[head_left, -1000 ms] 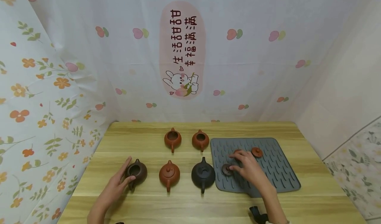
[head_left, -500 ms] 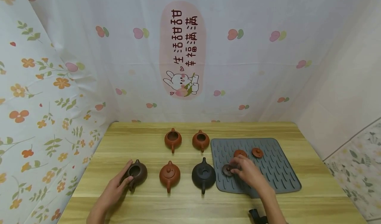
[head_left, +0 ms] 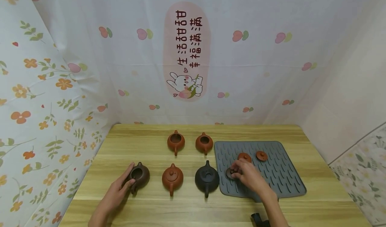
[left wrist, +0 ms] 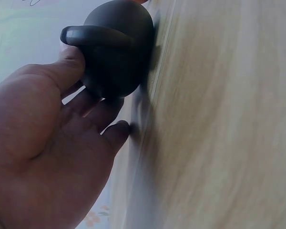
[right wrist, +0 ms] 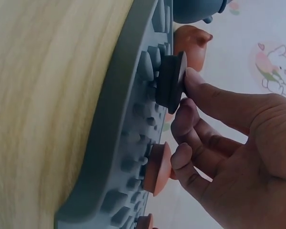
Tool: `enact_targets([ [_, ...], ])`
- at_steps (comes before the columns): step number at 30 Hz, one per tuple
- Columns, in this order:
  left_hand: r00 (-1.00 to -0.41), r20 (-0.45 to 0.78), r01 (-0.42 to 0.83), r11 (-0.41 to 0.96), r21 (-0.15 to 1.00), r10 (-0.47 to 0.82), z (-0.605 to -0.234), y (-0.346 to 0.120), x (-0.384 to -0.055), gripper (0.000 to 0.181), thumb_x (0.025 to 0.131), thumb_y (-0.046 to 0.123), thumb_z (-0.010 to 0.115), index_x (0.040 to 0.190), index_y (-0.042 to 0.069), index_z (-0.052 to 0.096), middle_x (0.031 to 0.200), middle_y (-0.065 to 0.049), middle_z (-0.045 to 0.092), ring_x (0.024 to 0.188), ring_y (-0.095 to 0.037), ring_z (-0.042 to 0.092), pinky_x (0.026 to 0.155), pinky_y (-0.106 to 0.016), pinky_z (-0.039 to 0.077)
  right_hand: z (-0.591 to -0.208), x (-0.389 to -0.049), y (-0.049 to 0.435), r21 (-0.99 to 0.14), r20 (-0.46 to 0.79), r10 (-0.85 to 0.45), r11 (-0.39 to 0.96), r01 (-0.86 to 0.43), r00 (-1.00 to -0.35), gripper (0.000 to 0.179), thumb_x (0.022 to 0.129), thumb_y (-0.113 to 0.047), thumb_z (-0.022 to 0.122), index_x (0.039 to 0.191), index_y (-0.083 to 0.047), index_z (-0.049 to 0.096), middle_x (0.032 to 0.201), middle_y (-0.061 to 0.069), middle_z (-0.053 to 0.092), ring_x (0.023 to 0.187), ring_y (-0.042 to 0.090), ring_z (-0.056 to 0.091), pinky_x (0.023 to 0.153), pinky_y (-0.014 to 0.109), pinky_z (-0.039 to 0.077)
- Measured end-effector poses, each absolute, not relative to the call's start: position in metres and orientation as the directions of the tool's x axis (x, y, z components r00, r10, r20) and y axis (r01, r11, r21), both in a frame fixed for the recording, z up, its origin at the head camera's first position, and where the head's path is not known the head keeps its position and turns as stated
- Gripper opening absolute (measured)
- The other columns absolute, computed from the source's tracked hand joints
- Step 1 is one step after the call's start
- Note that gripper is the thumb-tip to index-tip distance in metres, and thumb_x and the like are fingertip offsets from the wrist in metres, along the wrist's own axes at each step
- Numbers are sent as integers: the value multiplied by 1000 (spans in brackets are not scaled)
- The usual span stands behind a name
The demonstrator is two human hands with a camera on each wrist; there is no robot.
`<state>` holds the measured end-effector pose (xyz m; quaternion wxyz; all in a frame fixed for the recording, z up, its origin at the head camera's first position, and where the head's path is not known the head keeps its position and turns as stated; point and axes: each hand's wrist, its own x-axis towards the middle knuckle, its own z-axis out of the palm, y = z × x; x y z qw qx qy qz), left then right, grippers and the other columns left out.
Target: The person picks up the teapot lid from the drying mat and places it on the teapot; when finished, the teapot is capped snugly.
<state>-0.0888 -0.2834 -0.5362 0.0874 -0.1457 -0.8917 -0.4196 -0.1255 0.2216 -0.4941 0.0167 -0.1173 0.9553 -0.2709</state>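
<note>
A: What is the left hand point(head_left: 116, 190) doing?
B: I am seeing it gripping the lidless dark brown teapot point(head_left: 144, 178), thumb and fingers clamping its body, toward the left edge of the table point(head_left: 120, 138).
A: And the right hand point(head_left: 248, 174)?
B: Thumb and forefinger are pinching the dark brown lid point(right wrist: 168, 83) near the left edge of the grey mat point(head_left: 284, 185).

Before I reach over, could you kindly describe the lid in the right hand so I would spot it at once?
A gray ridged mat lies on the right part of the wooden table. At the mat's left side, the right hand pinches the round lid. The two neighbouring lids are reddish-orange; this one is dark brown.
</note>
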Motion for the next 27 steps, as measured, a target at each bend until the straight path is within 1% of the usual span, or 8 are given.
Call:
enact_targets([
  [7, -942, 280, 335, 595, 731, 186, -537, -284, -90, 62, 108, 2, 65, 165, -3, 43, 156, -36, 53, 138, -55, 49, 106, 4, 22, -494, -127, 219, -527, 51, -243, 818, -233, -969, 19, 89, 1, 88, 97, -10, 75, 93, -1, 67, 81, 10, 63, 69, 29, 57],
  [13, -937, 292, 347, 589, 730, 190, -540, -284, -91, 59, 109, 3, 63, 163, -7, 43, 155, -38, 53, 138, -57, 49, 106, 5, 22, -478, -126, 217, -512, 91, -264, 815, -272, -960, 17, 91, 2, 85, 98, -9, 75, 93, -1, 70, 80, 12, 68, 69, 31, 59],
  [16, -938, 289, 344, 585, 734, 189, -542, -284, -92, 60, 109, 5, 64, 164, -6, 43, 155, -38, 53, 138, -58, 51, 106, 4, 22, -468, -125, 215, -493, 128, -281, 814, -307, -951, 17, 91, 2, 85, 98, -10, 74, 93, 0, 70, 81, 14, 69, 70, 31, 60],
  [17, -940, 289, 339, 594, 729, 182, -543, -284, -92, 61, 108, 5, 65, 165, -3, 44, 154, -39, 53, 137, -58, 52, 106, 4, 22, -466, -125, 214, -485, 140, -288, 814, -319, -947, 17, 91, 1, 86, 97, -10, 74, 93, 0, 70, 81, 14, 69, 70, 31, 60],
  [19, -944, 281, 329, 596, 732, 175, -543, -284, -92, 61, 109, 7, 65, 165, -1, 44, 155, -38, 53, 138, -58, 53, 106, 4, 23, -461, -125, 211, -471, 151, -297, 817, -332, -943, 18, 91, -1, 86, 96, -11, 73, 93, 0, 69, 82, 15, 69, 70, 31, 60],
  [22, -947, 274, 319, 607, 728, 169, -542, -284, -91, 61, 109, 8, 65, 165, -1, 45, 155, -37, 53, 138, -57, 54, 106, 2, 25, -457, -127, 206, -459, 146, -294, 825, -328, -944, 17, 91, -1, 87, 96, -10, 74, 93, 1, 69, 83, 15, 69, 70, 32, 60],
  [24, -946, 274, 321, 601, 732, 172, -541, -284, -91, 59, 109, 7, 65, 163, -5, 45, 156, -37, 53, 139, -57, 54, 107, 1, 25, -454, -127, 203, -457, 131, -290, 831, -317, -948, 17, 91, -1, 87, 97, -10, 74, 93, 1, 69, 83, 15, 69, 71, 33, 61],
  [27, -944, 278, 327, 600, 731, 175, -540, -284, -90, 59, 108, 6, 65, 162, -8, 45, 155, -38, 54, 138, -58, 54, 107, 1, 25, -451, -128, 197, -450, 112, -290, 838, -308, -951, 16, 92, -1, 86, 98, -9, 74, 93, 1, 70, 83, 16, 69, 71, 34, 61],
])
